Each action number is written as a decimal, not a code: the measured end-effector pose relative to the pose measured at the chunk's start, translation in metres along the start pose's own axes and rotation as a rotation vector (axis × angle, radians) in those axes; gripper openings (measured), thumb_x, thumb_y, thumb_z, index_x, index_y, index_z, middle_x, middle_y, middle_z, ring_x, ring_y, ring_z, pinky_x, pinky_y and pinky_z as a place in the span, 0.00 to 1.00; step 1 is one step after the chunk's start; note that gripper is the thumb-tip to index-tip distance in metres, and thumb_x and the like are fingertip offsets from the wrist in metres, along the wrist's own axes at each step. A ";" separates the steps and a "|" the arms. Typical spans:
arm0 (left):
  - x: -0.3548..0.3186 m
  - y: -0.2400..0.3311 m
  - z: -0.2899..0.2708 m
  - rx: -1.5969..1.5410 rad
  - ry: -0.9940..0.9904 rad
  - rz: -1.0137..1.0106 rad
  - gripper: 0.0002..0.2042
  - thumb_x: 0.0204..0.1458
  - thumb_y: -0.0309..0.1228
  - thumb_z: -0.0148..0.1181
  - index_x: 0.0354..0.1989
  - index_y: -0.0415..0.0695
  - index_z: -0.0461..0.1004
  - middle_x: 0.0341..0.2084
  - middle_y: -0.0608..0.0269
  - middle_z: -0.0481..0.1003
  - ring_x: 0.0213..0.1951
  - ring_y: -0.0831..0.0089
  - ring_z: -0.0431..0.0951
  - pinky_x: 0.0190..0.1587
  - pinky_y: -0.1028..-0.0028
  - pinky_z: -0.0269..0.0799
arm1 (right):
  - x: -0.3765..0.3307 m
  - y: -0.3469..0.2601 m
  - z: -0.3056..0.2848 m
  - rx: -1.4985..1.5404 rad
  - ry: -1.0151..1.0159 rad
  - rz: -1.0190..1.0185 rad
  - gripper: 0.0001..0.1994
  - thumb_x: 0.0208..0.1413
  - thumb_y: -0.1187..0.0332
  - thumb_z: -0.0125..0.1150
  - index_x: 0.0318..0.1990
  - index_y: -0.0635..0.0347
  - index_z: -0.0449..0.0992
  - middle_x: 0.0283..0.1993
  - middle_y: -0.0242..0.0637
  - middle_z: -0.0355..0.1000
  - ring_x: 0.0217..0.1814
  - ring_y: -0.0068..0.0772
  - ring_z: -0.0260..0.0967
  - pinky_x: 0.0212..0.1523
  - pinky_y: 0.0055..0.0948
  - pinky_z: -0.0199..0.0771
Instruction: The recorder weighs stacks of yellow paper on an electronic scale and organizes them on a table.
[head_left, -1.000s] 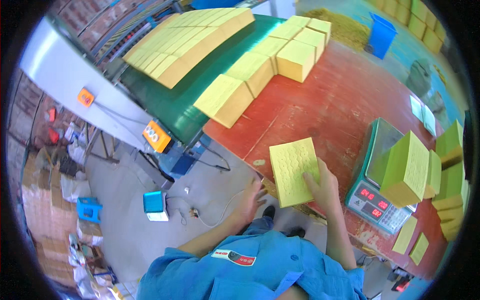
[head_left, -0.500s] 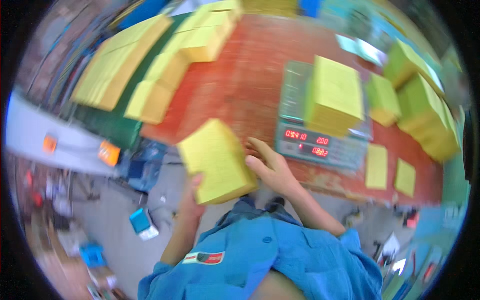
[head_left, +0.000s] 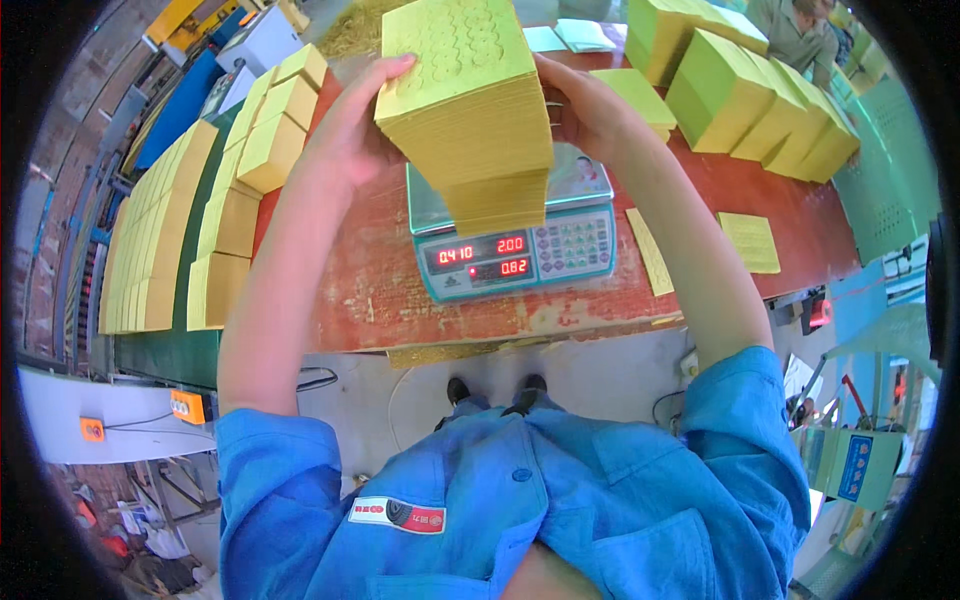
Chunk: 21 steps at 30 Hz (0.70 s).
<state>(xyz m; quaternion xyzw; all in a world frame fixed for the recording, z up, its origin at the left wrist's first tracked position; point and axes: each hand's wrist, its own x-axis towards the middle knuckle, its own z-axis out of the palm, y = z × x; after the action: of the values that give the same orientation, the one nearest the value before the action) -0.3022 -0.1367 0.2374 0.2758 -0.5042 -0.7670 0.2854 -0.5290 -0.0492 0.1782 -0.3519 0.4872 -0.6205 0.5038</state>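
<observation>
Step in hand: weighing. The digital scale sits at the near edge of the red worktop. Both hands, left and right, grip 1 yellow paper stack directly over its pan. Next move likely requires lowering it squarely and releasing.

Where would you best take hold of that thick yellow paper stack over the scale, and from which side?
Probably by its two opposite side faces, one from the left and one from the right. The yellow paper stack is thick and made of loose sheets, so pressing inward keeps them squared. That is how the left hand and right hand grip it above the scale.
</observation>
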 end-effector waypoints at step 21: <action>0.045 -0.016 -0.024 0.384 0.038 -0.102 0.34 0.45 0.57 0.61 0.58 0.50 0.66 0.41 0.62 0.73 0.43 0.71 0.70 0.46 0.65 0.66 | 0.020 0.031 -0.024 -0.221 0.062 0.029 0.23 0.59 0.47 0.56 0.40 0.62 0.78 0.36 0.35 0.76 0.32 0.26 0.71 0.37 0.24 0.69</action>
<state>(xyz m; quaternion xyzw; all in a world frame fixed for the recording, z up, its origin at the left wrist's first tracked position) -0.3182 -0.1786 0.2079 0.3649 -0.6209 -0.6649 0.1979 -0.5470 -0.0633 0.1408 -0.3788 0.5731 -0.5663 0.4554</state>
